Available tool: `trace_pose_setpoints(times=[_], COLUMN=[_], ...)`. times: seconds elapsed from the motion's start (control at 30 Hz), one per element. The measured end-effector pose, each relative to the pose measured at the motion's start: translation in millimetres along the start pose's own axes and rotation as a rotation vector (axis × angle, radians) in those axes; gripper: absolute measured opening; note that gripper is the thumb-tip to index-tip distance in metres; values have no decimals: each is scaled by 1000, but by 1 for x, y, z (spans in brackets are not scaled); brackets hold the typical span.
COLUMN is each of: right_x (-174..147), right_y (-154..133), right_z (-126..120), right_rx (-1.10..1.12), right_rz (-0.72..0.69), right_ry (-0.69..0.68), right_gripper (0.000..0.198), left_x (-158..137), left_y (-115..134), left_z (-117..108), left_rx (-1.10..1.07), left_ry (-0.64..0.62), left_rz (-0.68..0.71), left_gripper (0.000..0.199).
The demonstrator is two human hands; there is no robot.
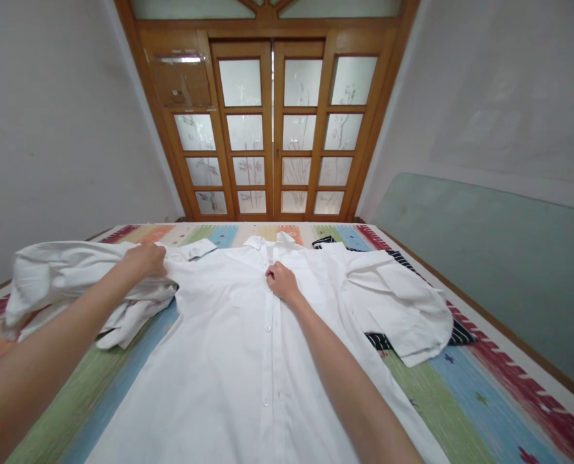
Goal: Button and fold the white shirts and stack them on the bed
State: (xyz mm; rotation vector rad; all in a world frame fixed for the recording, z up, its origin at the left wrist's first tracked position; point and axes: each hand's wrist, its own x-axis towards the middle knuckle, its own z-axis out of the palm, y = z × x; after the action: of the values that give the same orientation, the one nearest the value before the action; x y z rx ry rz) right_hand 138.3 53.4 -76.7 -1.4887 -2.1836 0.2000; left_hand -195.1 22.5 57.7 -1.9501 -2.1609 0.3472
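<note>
A white button-up shirt (219,348) lies front side up on a striped, many-coloured bed cover (465,399), collar toward the far end. My left hand (144,260) grips the shirt's left shoulder, where the sleeve (59,277) lies bunched up to the left. My right hand (281,281) rests on the button placket at chest height, fingers curled and pinching the fabric. The right sleeve (398,303) is folded over itself on the right side.
A dark striped garment (458,334) lies under the right sleeve and shows near the collar too. Wooden doors with frosted glass panes (272,129) stand past the bed's far end. White walls close both sides; a pale green panel (500,258) runs along the right.
</note>
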Motion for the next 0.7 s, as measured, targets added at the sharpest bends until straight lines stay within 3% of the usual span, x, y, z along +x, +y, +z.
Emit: trace_pose_setpoints(times=[0.17, 0.27, 0.43, 0.7], right_x=[0, 0, 1, 2], right_y=[0, 0, 0, 3], right_z=[0, 1, 1, 4], right_rx=[-6, -6, -6, -1], right_rz=[-1, 0, 4, -12], right_ry=[15, 25, 15, 20], right_gripper=[22, 22, 22, 22], left_x=[36, 57, 70, 76], left_y=[39, 51, 45, 22], left_z=[0, 13, 31, 36], left_rx=[-85, -185, -253, -368], left_ry=[116, -32, -192, -317], left_rz=[38, 43, 108, 172], left_gripper=[41, 40, 32, 44])
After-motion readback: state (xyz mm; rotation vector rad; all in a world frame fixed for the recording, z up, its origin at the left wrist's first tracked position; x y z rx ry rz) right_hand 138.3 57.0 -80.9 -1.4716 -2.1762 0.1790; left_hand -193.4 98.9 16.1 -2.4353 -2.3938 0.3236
